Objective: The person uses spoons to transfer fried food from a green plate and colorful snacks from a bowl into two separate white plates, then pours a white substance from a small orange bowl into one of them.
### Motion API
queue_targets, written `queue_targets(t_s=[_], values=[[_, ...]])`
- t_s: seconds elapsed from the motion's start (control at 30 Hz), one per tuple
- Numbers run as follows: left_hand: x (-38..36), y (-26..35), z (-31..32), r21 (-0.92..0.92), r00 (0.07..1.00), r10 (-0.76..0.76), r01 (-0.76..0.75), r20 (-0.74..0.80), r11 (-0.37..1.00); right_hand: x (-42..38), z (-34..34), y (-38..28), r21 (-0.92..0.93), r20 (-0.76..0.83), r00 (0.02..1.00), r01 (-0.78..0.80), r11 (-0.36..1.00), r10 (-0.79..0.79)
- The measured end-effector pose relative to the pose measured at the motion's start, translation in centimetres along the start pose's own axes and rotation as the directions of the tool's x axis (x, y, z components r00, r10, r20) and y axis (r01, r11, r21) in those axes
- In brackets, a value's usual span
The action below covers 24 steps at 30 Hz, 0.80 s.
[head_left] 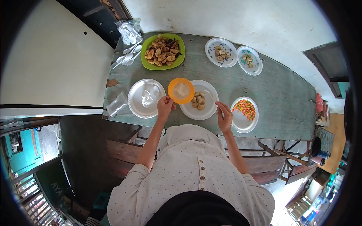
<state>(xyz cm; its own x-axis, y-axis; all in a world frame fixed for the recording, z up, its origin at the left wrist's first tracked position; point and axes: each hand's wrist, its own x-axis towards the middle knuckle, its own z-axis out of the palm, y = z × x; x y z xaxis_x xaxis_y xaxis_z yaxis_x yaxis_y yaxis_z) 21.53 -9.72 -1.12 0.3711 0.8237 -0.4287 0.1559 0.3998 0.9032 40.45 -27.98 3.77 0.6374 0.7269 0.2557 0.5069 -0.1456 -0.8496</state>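
My left hand (pixel 164 108) pinches the near edge of a small orange dish (pixel 174 98) that holds a pale powder (pixel 181 90). The dish overlaps the left rim of a white plate (pixel 208 88) with several light-brown pieces (pixel 198 101) on it. At that plate's right rim is my right hand (pixel 225 117), its fingertips on the edge and thumb close beside; the underside of the grip is hidden. Just left of my left hand lies a white foam plate (pixel 134 105) with a white spoon and clear plastic on it.
A green plate (pixel 146 64) of browned pieces stands at the back left, beside white plastic spoons (pixel 128 58) and a bag of spoons (pixel 129 32). Two patterned plates (pixel 211 47) hold small pieces at the back. Colourful bits (pixel 245 108) fill a plate at right. A wooden bench (pixel 260 164) is below.
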Motion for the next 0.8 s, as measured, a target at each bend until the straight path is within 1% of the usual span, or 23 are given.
queue_targets(t_s=[0.03,0.07,0.13,0.17,0.23,0.27,0.33,0.37,0.43,0.47,0.53,0.57,0.63,0.8], values=[[0.0,0.1,0.0,-0.002,1.0,-0.001,0.001,0.004,1.0,0.1,0.1,0.0,-0.098,0.029,0.995,0.102,0.99,-0.099],[-0.1,0.1,0.0,-0.002,1.0,-0.001,0.001,0.002,1.0,0.2,0.2,-0.1,-0.097,0.03,0.994,0.103,0.99,-0.101],[-0.1,0.2,0.1,0.015,1.0,0.011,-0.011,0.002,1.0,0.5,0.4,-0.6,-0.04,0.041,0.998,0.038,0.998,-0.036],[-0.1,0.2,0.1,0.014,1.0,0.012,-0.012,0.0,1.0,0.6,0.6,-1.0,-0.039,0.043,0.998,0.04,0.998,-0.038],[-0.3,0.2,0.1,0.018,1.0,0.006,-0.007,0.026,1.0,0.7,1.2,-1.8,0.188,-0.013,0.995,-0.095,0.978,0.1],[-0.3,0.2,0.2,0.018,1.0,0.007,-0.007,0.029,1.0,0.7,1.4,-1.8,0.187,-0.016,0.995,-0.096,0.978,0.101],[-0.4,0.1,0.5,0.005,0.998,-0.01,0.01,0.054,1.0,0.5,2.0,-1.4,0.274,0.092,0.978,-0.207,0.939,0.189],[-0.5,0.1,0.6,0.005,0.999,-0.01,0.009,0.054,1.0,0.5,2.2,-1.3,0.274,0.093,0.978,-0.207,0.939,0.188],[-0.7,0.2,1.0,0.009,0.997,-0.006,0.005,0.077,1.0,0.5,2.6,-1.1,0.294,0.161,0.958,-0.275,0.915,0.236],[-0.8,0.3,1.2,0.007,0.997,-0.006,0.006,0.075,1.0,0.3,2.9,-0.6,0.294,0.164,0.958,-0.274,0.916,0.234],[-0.8,0.3,1.5,0.03,0.996,-0.006,0.004,0.086,1.0,0.1,3.4,0.1,0.316,0.197,0.93,-0.358,0.878,0.309],[-0.8,0.4,1.5,0.029,0.996,-0.007,0.005,0.084,1.0,0.0,3.5,0.4,0.316,0.2,0.93,-0.359,0.878,0.308],[-0.7,0.3,1.5,0.02,0.995,-0.003,0.001,0.099,1.0,0.0,3.5,0.3,0.462,0.178,0.908,-0.417,0.783,0.379],[-0.3,-0.1,1.0,0.012,0.997,-0.001,0.0,0.078,1.0,0.0,2.3,0.1,0.495,0.141,0.899,-0.427,0.757,0.415]])
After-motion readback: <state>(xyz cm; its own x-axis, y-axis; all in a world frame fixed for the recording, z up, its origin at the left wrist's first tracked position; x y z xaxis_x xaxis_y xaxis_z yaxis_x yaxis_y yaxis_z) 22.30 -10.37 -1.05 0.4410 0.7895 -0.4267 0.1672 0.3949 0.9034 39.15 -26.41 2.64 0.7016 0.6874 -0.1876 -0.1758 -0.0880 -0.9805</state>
